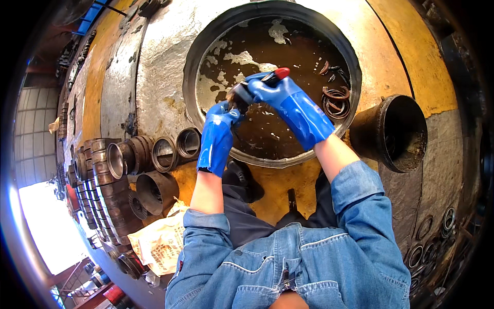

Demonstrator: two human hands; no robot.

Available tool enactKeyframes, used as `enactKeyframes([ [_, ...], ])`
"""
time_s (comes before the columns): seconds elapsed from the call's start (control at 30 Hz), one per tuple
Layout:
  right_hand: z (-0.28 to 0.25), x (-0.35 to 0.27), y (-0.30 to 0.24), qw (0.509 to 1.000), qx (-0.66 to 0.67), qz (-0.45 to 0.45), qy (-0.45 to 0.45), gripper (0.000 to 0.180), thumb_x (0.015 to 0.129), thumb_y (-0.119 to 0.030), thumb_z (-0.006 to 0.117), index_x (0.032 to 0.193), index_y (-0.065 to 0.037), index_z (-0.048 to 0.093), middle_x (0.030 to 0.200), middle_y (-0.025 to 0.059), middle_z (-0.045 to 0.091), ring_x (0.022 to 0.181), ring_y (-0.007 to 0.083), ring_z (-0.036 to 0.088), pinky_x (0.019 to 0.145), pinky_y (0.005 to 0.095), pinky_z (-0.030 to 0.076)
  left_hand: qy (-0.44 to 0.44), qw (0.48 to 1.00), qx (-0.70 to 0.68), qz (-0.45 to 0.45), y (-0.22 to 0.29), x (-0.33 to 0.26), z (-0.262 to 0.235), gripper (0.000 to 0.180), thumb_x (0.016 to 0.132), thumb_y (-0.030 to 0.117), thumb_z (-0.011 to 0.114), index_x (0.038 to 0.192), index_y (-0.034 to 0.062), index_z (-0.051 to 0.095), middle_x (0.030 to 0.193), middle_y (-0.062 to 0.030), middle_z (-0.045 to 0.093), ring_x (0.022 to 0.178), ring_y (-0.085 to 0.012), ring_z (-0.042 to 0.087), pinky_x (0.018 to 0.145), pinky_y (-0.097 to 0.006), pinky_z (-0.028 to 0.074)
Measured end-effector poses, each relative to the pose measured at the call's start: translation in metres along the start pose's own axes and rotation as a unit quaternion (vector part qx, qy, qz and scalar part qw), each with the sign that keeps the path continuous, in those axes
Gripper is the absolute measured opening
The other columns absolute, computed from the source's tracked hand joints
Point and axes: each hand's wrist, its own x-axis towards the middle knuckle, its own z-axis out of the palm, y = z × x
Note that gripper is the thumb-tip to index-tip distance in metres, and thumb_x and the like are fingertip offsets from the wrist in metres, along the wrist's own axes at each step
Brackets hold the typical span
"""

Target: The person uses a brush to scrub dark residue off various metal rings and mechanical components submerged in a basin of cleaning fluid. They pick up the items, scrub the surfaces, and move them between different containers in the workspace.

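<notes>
Both of my hands wear long blue rubber gloves and meet above a round black basin of murky brown liquid with patches of foam. My right hand is closed around a brush with a red-ended dark handle. Its brownish head points down and left, against my left hand. The fingers of that hand are curled around a small dark piece, mostly hidden by glove and brush. At the basin's right side, reddish-brown curved rings lie in the liquid.
A dark open bucket lies tilted right of the basin. Metal rings and cylinders stand stacked at the left, with a pale printed sack nearer me. Several rings lie on the right floor. My dark shoe is by the basin.
</notes>
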Motion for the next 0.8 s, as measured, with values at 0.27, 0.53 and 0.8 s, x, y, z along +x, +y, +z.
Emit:
enactKeyframes([
  [0.27, -0.019, -0.016, 0.010, 0.970, -0.087, 0.145, 0.176, 0.048, 0.086, -0.047, 0.068, 0.101, -0.002, 0.076, 0.099, 0.0195, 0.077, 0.095, 0.0369, 0.074, 0.088, 0.0424, 0.056, 0.036, 0.999, -0.006, -0.037, 0.001, -0.003, -0.015, 0.038, 0.097, 0.005, 0.062, 0.133, -0.0098, 0.061, 0.120, -0.0211, 0.075, 0.101, -0.0237, 0.075, 0.082, -0.029, 0.056],
  [0.53, -0.019, -0.008, 0.011, 1.000, 0.027, -0.006, -0.009, 0.036, 0.091, -0.037, 0.071, 0.111, -0.007, 0.077, 0.103, 0.0111, 0.079, 0.088, 0.0145, 0.072, 0.080, 0.0360, 0.057, -0.020, 0.999, -0.003, -0.034, -0.001, 0.005, -0.018, 0.039, 0.097, 0.007, 0.063, 0.133, -0.0081, 0.061, 0.117, -0.0172, 0.075, 0.101, -0.0249, 0.074, 0.084, -0.031, 0.054],
  [0.8, -0.016, -0.016, -0.019, 0.996, 0.038, 0.075, 0.004, 0.039, 0.097, -0.032, 0.062, 0.118, 0.000, 0.072, 0.106, 0.0108, 0.080, 0.081, 0.0181, 0.071, 0.074, 0.0293, 0.056, -0.025, 0.998, -0.014, -0.055, -0.004, 0.007, -0.026, 0.038, 0.094, 0.005, 0.066, 0.129, -0.0089, 0.064, 0.112, -0.0163, 0.076, 0.098, -0.0218, 0.074, 0.085, -0.029, 0.055],
])
